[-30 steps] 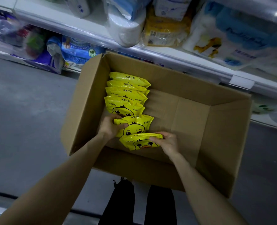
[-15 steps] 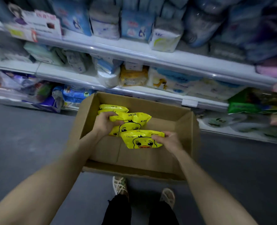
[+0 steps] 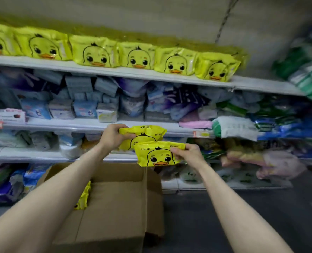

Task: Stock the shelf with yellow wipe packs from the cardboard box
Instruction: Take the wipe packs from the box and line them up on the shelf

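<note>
Overhead, duck-faced packs (image 3: 175, 61) lining top shelf (image 3: 261, 84).

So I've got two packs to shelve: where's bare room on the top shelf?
The top shelf is bare at its right end, between the last duck pack and the green bags. Left of that, yellow packs sit edge to edge. The lower shelves are crammed.

Both forearms are bare from the frame's lower edge to the wrists — no sleeves, no watch, no bands. The left hand (image 3: 113, 136) and right hand (image 3: 189, 154) are ungloved — fingers bare, no rings showing, nails short and unpainted.
</note>
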Available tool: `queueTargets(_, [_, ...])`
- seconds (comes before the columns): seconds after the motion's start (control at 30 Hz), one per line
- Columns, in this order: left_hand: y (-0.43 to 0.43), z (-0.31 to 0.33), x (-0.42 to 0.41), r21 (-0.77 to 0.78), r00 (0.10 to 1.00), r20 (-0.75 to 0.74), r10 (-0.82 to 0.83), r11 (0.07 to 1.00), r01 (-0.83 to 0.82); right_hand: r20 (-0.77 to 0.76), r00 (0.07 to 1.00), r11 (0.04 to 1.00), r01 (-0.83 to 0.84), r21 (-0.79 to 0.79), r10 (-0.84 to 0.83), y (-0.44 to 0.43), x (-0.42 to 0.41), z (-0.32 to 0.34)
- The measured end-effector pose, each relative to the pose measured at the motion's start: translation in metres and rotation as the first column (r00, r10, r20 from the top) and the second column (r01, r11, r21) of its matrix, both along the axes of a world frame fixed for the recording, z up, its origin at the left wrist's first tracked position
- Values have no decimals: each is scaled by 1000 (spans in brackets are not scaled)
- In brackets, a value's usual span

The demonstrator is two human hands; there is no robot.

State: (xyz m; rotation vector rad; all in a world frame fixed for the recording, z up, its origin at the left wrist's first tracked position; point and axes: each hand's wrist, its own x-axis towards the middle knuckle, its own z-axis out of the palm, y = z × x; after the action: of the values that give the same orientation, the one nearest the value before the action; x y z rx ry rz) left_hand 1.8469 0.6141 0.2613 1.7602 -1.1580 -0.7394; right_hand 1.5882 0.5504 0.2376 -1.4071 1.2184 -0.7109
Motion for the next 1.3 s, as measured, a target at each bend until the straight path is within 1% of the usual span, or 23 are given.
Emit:
queueTargets(0.1, [-20,40,-54,-68,998,44,-33,997,36,24,1000,996,4,-84,-2,-16,-54,35])
queueTargets(0.27, [-49,100,-134,-159,997,56,-53,985,62,27,998,987,60,-151,-56,-44,-140,86])
queueTargets(0.57, [-117,169,-224,-218,980,125,-157,959,182,97,982,951,180,-250,-160,-94,-232,143])
queueTargets(0.7, [-162,188,-253,-219,976,156,-152,958,184,124,975,937,213,-277,-184,-124,-255,159])
queueTargets(0.8, [-203,197,-268,-226,968,173,-180,950,217,165,967,928,237,-288,-196,-157,-271,168])
queueTargets(1.03, [-311,219,-299,-262,957,231,-173,936,233,200,957,898,269,-349,-209,-260,-293,189])
queueTargets(1.2, [-401,237,-305,-236,945,285,-163,943,234,192,959,871,270,-410,-207,-336,-298,209])
queueTargets(1.3, [-440,240,-305,-177,934,299,-197,950,258,174,959,871,277,-406,-224,-378,-293,209])
